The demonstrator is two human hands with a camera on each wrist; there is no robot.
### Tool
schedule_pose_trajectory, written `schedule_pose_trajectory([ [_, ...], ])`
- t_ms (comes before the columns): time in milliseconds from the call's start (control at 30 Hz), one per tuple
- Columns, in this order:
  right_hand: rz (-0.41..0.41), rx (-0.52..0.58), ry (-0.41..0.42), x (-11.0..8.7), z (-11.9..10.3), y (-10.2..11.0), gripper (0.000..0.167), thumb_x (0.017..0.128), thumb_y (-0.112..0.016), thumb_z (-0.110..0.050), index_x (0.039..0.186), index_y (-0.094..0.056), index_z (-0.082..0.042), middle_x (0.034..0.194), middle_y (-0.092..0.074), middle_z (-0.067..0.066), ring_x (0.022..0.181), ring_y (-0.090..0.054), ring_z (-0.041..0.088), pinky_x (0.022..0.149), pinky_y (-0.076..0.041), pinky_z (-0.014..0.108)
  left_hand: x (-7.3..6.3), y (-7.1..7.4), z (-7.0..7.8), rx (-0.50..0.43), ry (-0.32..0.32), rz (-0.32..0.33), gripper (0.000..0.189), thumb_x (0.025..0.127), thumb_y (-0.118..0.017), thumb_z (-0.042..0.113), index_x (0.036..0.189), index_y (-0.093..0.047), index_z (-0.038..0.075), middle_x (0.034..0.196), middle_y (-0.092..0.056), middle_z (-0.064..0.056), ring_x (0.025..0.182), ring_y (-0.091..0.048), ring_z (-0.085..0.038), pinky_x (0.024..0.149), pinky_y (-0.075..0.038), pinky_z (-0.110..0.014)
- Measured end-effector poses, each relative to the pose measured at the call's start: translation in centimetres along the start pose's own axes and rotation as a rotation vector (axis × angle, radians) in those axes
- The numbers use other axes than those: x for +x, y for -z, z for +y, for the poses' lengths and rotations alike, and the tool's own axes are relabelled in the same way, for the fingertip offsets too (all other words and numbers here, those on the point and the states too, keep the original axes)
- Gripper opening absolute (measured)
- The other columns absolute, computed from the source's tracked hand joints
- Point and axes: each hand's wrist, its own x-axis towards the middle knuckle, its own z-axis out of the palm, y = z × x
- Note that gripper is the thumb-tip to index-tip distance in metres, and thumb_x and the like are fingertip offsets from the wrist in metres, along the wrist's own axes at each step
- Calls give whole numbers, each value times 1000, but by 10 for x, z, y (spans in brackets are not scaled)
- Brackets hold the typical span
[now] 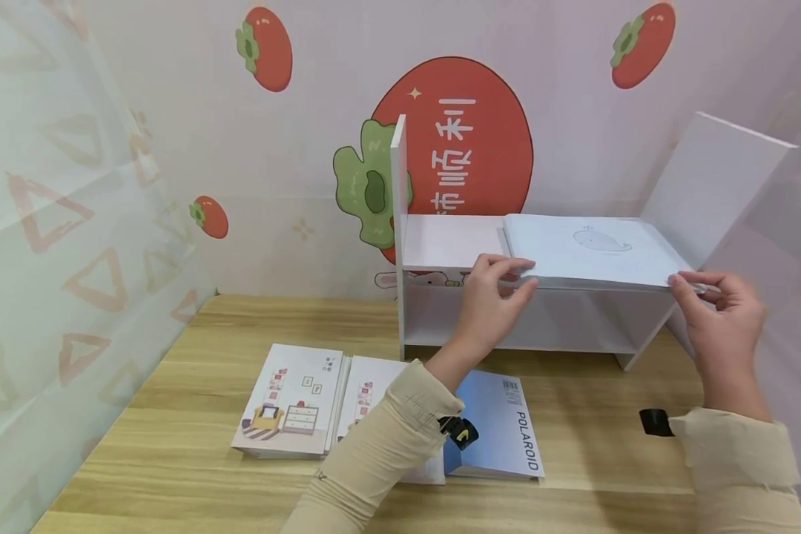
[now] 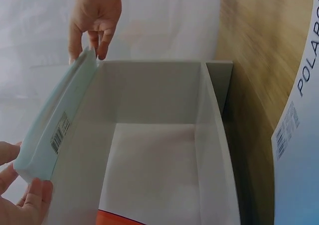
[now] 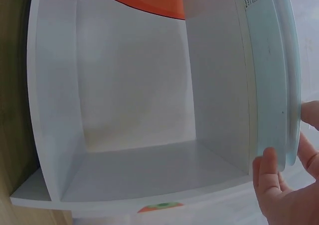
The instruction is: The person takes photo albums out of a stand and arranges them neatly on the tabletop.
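A pale-blue book with a whale drawn on its cover lies flat on the upper board of a white desktop shelf, at its right part. My left hand pinches the book's near left corner, thumb and fingers around the edge. At the near right corner my right hand holds it the same way. A barcode shows on the side of the book in the left wrist view. From the right wrist, the book shows a thick lower layer and a thinner one above.
On the wooden table in front lie a white book with furniture drawings, a similar one partly under my left sleeve, and a blue POLAROID book. The shelf's left panel stands upright; its right panel rises behind the book.
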Motion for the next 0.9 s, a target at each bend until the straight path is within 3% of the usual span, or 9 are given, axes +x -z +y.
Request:
schedule_pose_trajectory([
  [67,0,1,-32,0,0,-1,11,84,-76,-8,88,-76,-18,97,-55,-15,81,-51,1,64,-38,8,-2,-1,-2,-15,20,3,27,93,-70,17,120,-70,11,110,-56,-8,99,-60,-11,82,-53,-11],
  [167,-20,24,-56,0,-1,-1,12,84,-76,-9,89,-74,-19,95,-58,-15,78,-54,0,55,-40,8,-3,-2,-3,-27,35,4,27,94,-70,17,120,-69,12,107,-56,-8,99,-58,-10,81,-53,-11],
  [267,-148,242,-48,-1,0,2,13,86,-74,-3,93,-71,-14,85,-66,-13,71,-63,-1,61,-49,6,-3,-3,-4,-24,45,1,27,94,-69,17,121,-67,14,109,-55,-8,100,-57,-9,79,-52,-10],
  [367,-289,495,-71,0,1,6,19,86,-70,7,97,-67,-8,75,-72,-3,67,-70,4,65,-56,12,-3,-3,-4,-22,56,-14,28,95,-68,19,123,-65,16,112,-55,-7,102,-56,-9,79,-53,-11],
  [433,-352,599,-99,1,2,8,22,87,-66,11,101,-63,-6,77,-72,1,67,-72,8,66,-58,17,-4,-2,-4,-17,59,-29,29,96,-67,20,125,-64,18,114,-56,-7,103,-57,-10,80,-53,-12],
  [667,-356,725,-203,3,6,10,38,90,-61,11,118,-44,-8,87,-69,2,73,-73,10,67,-59,19,-7,-2,-6,-18,38,-69,31,97,-65,22,128,-62,17,115,-59,-6,105,-60,-13,82,-53,-13],
  [900,-343,803,-266,4,7,9,39,89,-63,12,118,-51,-10,96,-68,3,78,-71,11,68,-59,21,-7,-4,-9,-72,19,-44,27,96,-66,19,123,-64,14,104,-62,-6,100,-62,-10,83,-53,-13],
])
